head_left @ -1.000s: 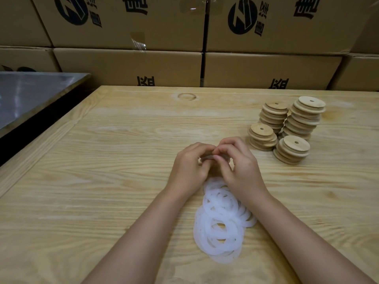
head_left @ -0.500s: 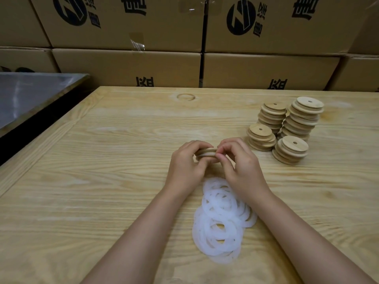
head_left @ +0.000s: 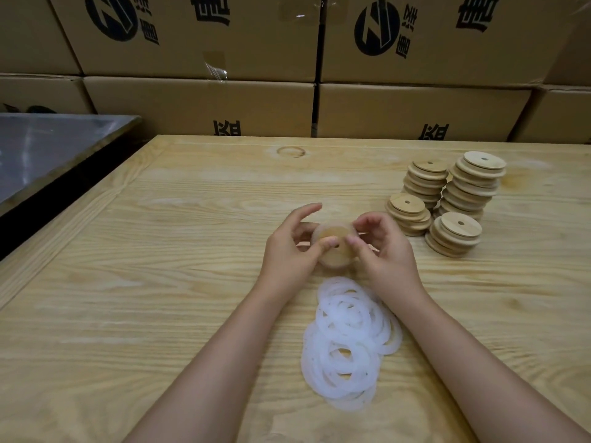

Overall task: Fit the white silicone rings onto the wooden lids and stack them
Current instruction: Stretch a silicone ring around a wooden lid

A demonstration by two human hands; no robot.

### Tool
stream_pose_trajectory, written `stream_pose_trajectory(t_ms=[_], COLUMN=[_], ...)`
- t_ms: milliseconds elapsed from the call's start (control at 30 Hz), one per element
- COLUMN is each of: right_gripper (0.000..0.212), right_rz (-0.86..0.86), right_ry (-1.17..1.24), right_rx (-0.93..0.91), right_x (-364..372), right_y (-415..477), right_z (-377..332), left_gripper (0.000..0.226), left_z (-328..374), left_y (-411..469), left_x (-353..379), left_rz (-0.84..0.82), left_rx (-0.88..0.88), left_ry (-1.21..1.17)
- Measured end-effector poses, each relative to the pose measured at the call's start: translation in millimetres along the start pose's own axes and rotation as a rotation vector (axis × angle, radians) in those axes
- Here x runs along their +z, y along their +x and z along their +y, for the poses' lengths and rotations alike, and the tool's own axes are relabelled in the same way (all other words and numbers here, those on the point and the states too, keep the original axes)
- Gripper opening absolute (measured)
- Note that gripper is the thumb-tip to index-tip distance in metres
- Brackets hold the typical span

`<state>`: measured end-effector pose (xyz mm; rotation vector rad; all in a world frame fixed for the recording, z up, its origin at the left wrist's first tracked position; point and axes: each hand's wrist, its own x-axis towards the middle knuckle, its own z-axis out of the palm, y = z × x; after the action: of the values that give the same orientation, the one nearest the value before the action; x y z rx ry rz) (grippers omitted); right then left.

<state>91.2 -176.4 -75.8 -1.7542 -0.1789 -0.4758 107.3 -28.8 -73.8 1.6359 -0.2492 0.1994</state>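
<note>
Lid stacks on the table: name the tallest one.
The back right stack: it holds the most lids and rises above the back left stack, front left stack and front right stack.

Both the left hand (head_left: 289, 251) and right hand (head_left: 383, 254) hold a wooden lid (head_left: 332, 243) above loose white rings (head_left: 348, 340).

Tabletop (head_left: 160, 282) open at left; lid stacks (head_left: 470, 187) at right, ring pile (head_left: 348, 330) nearside, boxes (head_left: 198, 100) behind

Round wooden lid (head_left: 332, 233), tilted, just beyond flat white ring heap (head_left: 367, 359); four lid stacks (head_left: 473, 190) rightward.
</note>
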Motion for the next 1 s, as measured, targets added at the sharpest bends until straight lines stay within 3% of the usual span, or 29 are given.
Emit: stream_pose_trajectory(t_ms=[100,300,533,767,867,1000], right_gripper=[0.024,0.013,0.01,0.012,0.013,0.013], right_rz=[0.084,0.08,0.019,0.012,0.013,0.016], right_ry=[0.174,0.242,-0.098,-0.163,-0.167,-0.17], right_rx=[0.136,0.238,0.149,0.192,0.207,0.217], right_x=[-3.1,-1.5,-2.6,-4.5,-4.2,-4.1], right_y=[3.2,5.1,3.4,4.6,5.3,5.6], right_z=[2.4,9.8,16.9,19.7,19.5,19.5], left_gripper=[0.05,0.033,0.024,0.022,0.022,0.04], left_z=[0.7,4.4,-4.4,-21.0,-25.0,-21.7], left_y=[1.4,1.5,12.2,30.9,38.5,47.3], left_x=[-3.8,-6.2,-16.1,-52.6,-69.0,-94.9], left_rz=[-0.073,-0.09,0.171,0.459,0.589,0.67], left_rx=[-0.123,-0.216,-0.288,-0.364,-0.368,-0.41], left_ry=[-0.102,-0.135,-0.008,0.007,0.13,0.216])
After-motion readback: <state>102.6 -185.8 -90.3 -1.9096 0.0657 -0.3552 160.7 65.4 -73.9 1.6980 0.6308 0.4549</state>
